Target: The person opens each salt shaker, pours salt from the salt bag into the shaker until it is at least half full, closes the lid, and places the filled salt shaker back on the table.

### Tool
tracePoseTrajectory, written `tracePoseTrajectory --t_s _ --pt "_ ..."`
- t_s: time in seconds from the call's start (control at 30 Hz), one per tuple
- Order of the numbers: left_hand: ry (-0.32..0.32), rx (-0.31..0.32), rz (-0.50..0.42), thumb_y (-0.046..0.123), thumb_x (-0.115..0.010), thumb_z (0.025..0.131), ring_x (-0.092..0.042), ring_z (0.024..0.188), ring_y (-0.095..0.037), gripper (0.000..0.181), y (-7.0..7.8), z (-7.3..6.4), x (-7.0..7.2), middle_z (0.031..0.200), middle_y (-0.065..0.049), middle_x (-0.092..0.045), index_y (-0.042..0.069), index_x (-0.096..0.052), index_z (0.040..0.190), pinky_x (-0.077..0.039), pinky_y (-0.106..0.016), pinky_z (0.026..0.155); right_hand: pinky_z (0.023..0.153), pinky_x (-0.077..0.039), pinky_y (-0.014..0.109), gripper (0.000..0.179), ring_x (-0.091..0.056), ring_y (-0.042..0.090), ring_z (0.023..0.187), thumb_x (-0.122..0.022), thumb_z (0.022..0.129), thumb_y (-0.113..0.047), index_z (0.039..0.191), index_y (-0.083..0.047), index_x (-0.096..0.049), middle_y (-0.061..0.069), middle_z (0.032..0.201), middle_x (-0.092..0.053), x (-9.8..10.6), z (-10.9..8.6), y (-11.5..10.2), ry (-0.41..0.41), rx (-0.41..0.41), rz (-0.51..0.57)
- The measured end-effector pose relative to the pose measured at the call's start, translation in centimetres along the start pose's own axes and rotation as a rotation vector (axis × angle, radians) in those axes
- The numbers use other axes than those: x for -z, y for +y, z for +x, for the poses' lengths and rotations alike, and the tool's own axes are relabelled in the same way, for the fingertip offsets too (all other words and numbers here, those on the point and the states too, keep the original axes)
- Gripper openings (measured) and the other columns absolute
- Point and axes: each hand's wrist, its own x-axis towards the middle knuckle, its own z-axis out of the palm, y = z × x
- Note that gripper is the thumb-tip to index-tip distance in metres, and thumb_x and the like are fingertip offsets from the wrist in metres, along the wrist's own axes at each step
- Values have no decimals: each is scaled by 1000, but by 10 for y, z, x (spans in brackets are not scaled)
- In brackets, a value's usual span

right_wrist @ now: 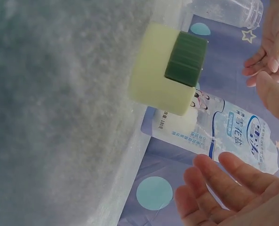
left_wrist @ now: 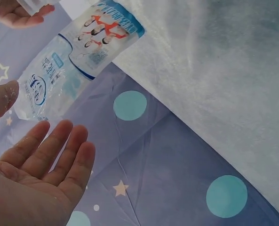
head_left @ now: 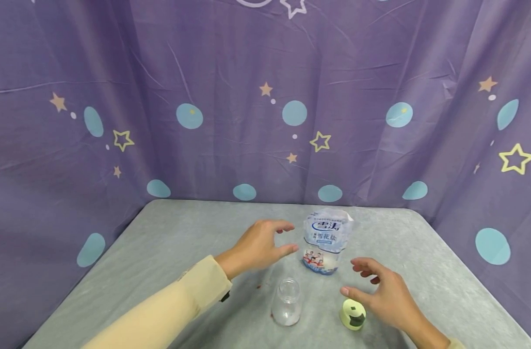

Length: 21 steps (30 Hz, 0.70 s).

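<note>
A white and blue bag of salt (head_left: 328, 232) stands upright toward the back of the table. My left hand (head_left: 262, 245) hovers just left of it, thumb and fingers spread apart with nothing between them. In the left wrist view, small white grains cling to the left thumb (left_wrist: 7, 96). My right hand (head_left: 387, 295) is held at the bag's front right, fingers loosely bent and holding nothing. Below its thumb sits a pale green lid (right_wrist: 153, 70) with a dark green block on it. Between the two arms stands an uncapped clear jar (head_left: 287, 308), with some whitish content low inside.
The grey table (head_left: 195, 228) is backed by a purple curtain (head_left: 230, 155) printed with stars and blue dots. Small reddish specks lie near the jar. The left arm wears a cream sleeve (head_left: 173, 305) that crosses the table's front left.
</note>
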Motion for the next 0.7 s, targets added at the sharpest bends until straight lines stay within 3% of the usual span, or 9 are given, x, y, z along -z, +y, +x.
tracePoseTrajectory --t_s 0.7 --pt "26 -61 40 37 -79 91 -65 117 -22 50 9 33 1 130 -3 -70 11 -68 133 -51 -39 98 77 -55 36 59 -66 23 95 -92 74 -42 120 -13 -69 -1 110 -72 -4 13 4 -26 -57 27"
